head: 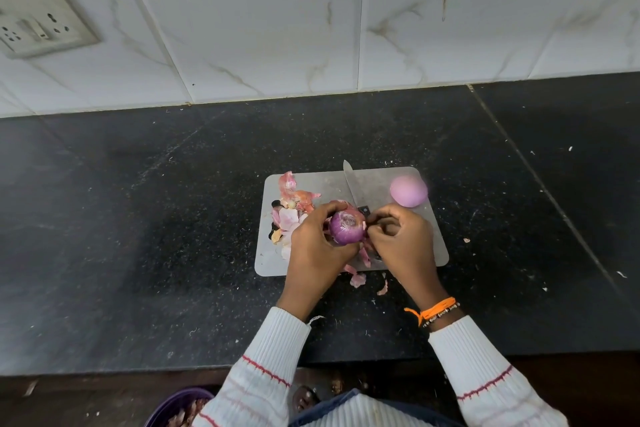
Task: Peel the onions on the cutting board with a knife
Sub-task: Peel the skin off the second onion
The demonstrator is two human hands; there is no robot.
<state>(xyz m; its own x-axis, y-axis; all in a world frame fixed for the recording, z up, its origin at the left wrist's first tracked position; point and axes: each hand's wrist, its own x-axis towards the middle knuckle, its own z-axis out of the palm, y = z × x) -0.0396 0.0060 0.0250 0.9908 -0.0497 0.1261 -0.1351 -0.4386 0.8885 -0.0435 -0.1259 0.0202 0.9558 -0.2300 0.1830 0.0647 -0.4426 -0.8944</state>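
Ribbed white sleeves, two. Left hand (313,250) cups a round purple onion (347,227) over the near half of the grey cutting board (437,246); fingers curled round it. Right hand (401,239) fingers pinch a papery skin strip at the onion's side. Left on the board: heap of pink peels (290,210). Behind the onion: one steel knife (352,185). Far right corner: one smooth peeled onion (408,190). Speckled black counter (138,218).

Purple onion (347,227), partly skinned, held above grey cutting board (408,253). Peeled pale onion (408,190) rests at board's far right corner. Knife (351,185) lies flat on board.
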